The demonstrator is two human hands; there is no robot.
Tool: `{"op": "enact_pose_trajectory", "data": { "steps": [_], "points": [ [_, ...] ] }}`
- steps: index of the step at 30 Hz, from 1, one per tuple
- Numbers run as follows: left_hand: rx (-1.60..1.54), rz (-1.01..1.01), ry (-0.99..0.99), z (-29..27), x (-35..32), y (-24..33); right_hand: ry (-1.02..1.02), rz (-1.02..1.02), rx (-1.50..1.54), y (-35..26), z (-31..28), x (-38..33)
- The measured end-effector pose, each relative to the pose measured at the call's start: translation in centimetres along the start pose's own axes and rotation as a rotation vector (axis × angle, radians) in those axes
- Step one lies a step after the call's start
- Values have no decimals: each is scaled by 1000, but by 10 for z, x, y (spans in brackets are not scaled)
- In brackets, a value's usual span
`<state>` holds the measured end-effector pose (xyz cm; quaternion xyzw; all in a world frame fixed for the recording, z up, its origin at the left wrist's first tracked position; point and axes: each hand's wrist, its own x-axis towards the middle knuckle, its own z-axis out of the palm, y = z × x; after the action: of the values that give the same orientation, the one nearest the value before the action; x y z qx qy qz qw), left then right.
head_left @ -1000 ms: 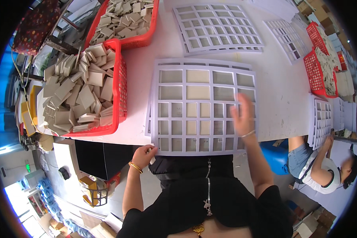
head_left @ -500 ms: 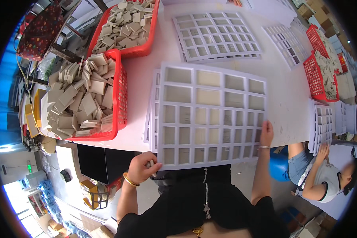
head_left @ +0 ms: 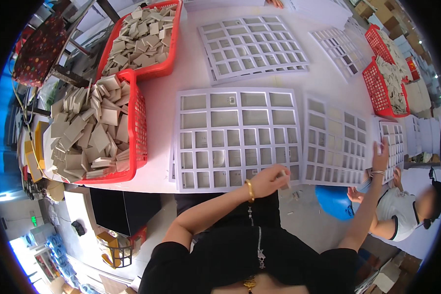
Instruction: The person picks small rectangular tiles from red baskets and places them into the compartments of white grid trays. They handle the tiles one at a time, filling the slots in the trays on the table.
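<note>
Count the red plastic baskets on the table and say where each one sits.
4: two tile-filled baskets at the left, one near and one behind it; two at the far right. More may be hidden.

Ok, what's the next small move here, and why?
Probably nudge the smaller grid tray against the large grid tray: a gap separates them, the right hand rests open on the smaller's far edge, the left hand curled at the larger's near edge.

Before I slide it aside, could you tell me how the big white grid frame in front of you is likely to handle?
The white grid frame looks thin and mostly openings, so probably light and somewhat bendy if lifted by one edge. It lies flat on the white table, so it should slide easily. Your left hand rests at its near edge.
</note>
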<state>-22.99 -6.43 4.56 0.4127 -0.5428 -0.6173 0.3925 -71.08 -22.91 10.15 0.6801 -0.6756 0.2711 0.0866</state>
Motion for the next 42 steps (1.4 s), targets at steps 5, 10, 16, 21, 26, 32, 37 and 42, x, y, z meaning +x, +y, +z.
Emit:
{"op": "enact_pose_trajectory", "data": {
  "steps": [5,10,16,21,26,32,37,42],
  "points": [
    [-131,-123,274,-41,-13,-14,-775,7,905,-254,32,-70],
    [-249,-190,369,-75,-30,-4,-978,-357,993,-397,57,-106],
    [-856,-110,621,-127,-61,-19,-838,-388,983,-415,115,-103],
    [-1280,-71,547,-159,-78,-29,-804,-175,966,-407,155,-109],
    [-1434,-80,661,-162,-83,-18,-789,-95,989,-419,151,-110],
    [-1614,-113,773,-166,-89,-20,-753,-197,962,-415,163,-111],
    [-1558,-153,767,-170,-91,-19,-796,-296,839,-420,158,-104],
    [-1397,-180,793,-169,-86,-27,-845,-260,765,-420,163,-106]
  ]
}}
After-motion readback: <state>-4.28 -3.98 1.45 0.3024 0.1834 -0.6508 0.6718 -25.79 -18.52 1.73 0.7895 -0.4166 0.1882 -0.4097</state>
